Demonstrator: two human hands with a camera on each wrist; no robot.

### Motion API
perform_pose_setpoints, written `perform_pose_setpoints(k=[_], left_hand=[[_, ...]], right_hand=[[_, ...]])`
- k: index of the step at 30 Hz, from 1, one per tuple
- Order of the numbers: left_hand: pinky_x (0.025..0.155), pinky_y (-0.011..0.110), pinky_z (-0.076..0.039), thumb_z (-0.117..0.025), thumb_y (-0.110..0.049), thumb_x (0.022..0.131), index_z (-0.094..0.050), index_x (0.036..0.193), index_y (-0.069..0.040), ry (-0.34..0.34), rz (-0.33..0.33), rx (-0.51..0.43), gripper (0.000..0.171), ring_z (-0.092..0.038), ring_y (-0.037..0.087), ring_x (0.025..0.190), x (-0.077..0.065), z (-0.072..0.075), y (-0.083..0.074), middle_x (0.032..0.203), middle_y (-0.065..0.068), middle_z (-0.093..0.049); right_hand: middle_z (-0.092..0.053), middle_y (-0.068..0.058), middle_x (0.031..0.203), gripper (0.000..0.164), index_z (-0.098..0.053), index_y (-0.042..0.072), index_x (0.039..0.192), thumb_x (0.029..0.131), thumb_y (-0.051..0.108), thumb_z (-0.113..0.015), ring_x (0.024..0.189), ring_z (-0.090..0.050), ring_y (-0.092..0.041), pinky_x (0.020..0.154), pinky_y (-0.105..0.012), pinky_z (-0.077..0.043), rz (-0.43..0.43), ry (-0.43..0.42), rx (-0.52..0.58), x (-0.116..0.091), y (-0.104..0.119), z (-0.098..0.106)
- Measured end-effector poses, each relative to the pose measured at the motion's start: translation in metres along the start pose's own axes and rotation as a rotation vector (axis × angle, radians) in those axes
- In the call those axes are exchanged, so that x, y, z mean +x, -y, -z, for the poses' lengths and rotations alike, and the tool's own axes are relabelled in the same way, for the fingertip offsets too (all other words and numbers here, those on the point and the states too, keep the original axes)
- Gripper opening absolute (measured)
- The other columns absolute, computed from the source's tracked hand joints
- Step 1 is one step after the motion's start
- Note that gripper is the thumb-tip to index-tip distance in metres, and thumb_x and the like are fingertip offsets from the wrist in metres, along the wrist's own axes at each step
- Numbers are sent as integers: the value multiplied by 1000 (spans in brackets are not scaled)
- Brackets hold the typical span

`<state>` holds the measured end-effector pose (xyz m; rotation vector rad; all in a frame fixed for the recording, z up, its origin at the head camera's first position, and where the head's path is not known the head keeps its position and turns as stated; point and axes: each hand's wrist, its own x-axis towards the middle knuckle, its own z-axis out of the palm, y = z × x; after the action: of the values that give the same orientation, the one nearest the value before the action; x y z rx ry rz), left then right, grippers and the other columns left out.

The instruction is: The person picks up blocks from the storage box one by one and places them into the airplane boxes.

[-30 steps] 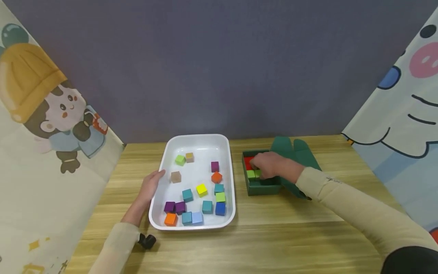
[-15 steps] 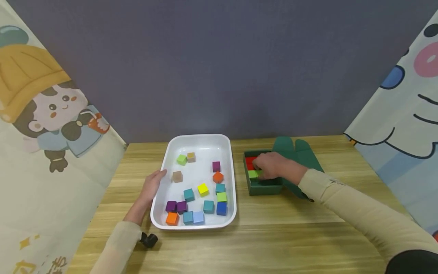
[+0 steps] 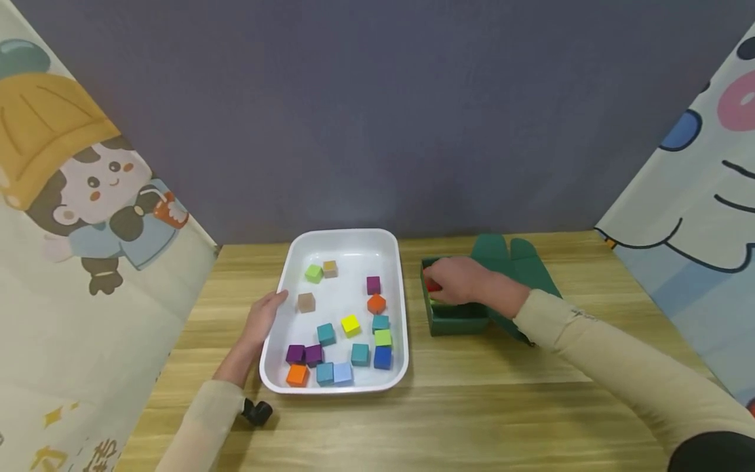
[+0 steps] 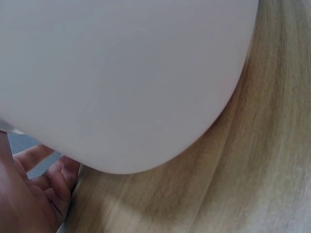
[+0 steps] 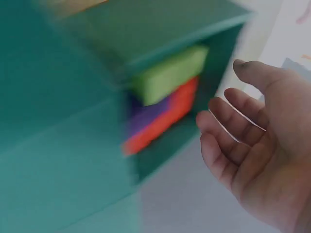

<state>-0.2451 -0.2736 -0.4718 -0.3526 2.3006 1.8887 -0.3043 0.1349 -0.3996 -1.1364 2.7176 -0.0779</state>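
In the head view my left hand point(image 3: 262, 320) holds the left rim of a white tray point(image 3: 403, 328), thumb over the edge. The left wrist view shows curled fingers point(image 4: 60, 184) beside the tray wall point(image 4: 126, 97). Several coloured cubes, such as a yellow one point(image 3: 350, 326), lie scattered in the tray. My right hand point(image 3: 457, 280) is over a dark green box point(image 3: 457, 326), partly covering the red blocks point(image 3: 432, 286) and lime ones inside. From the right wrist, that hand point(image 5: 272, 141) shows loosely bent fingers with nothing between them; lime point(image 5: 170, 75), purple point(image 5: 146, 116) and red blocks appear blurred in the box.
The box's green lid point(image 3: 522, 269) lies folded back to the right, under the right forearm. A wooden table point(image 3: 472, 406) carries everything, with a grey panel point(image 3: 377, 118) behind it. Printed sheets stand on both sides.
My right hand has shifted slightly left and back over the box, covering more of the red and lime blocks. The left hand stays on the tray rim.
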Motion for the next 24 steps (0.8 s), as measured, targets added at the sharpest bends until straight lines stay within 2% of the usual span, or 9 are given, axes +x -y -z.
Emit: perform_pose_setpoints(k=[3,5,9,11,14,19,21,24], left_hand=[[72,39,-60,-46,-46,101,-48,134,5,-17,-23,17,60,-67,24,85,5,0,7,112,27,-62],[71,40,-60,-47,-47,100,-49,133,5,-21,-32,19,61,-67,23,84,6,0,9,110,26,-63],[71,40,-60,-46,-46,101,-48,134,5,-17,-30,14,61,-67,24,84,5,1,9,110,27,-63],[71,41,-60,-47,-44,101,-48,135,4,3,-22,7,59,-67,25,85,1,6,9,110,27,-62],[71,42,-60,-46,-39,102,-48,134,6,35,-23,2,56,-67,30,87,-7,14,4,111,30,-61],[72,44,-59,-45,-33,103,-49,132,10,75,-27,22,51,-67,34,87,-25,23,-6,110,33,-60],[72,44,-59,-45,-32,103,-49,131,10,88,-28,33,51,-67,34,87,-30,26,-6,110,34,-60],[71,44,-59,-46,-31,103,-49,131,10,104,-28,29,50,-67,33,85,-35,33,-2,108,33,-61]], right_hand=[[-59,5,77,9,-64,14,90,89,21,-70,64,-51,-10,57,-29,-48,47,-58,27,1,24,19],[-61,5,82,10,-66,14,94,88,22,-70,67,-53,-10,60,-28,-50,70,-75,24,3,42,30],[-64,6,90,18,-67,17,101,89,30,-71,73,-54,-9,64,-23,-51,108,-42,21,13,75,42],[-65,6,93,22,-67,18,104,89,33,-71,76,-54,-9,67,-22,-51,107,-14,22,21,96,42],[-64,7,95,26,-67,19,107,88,35,-72,80,-55,-9,71,-21,-51,85,10,53,39,121,40],[-65,5,103,26,-67,17,111,90,32,-70,91,-57,-11,84,-24,-51,76,-16,96,79,152,38],[-66,4,108,28,-66,17,115,91,31,-69,96,-57,-11,89,-24,-50,62,-30,105,96,163,36],[-65,3,114,31,-66,16,120,92,28,-68,99,-56,-11,93,-27,-49,-4,-32,177,123,178,27]])
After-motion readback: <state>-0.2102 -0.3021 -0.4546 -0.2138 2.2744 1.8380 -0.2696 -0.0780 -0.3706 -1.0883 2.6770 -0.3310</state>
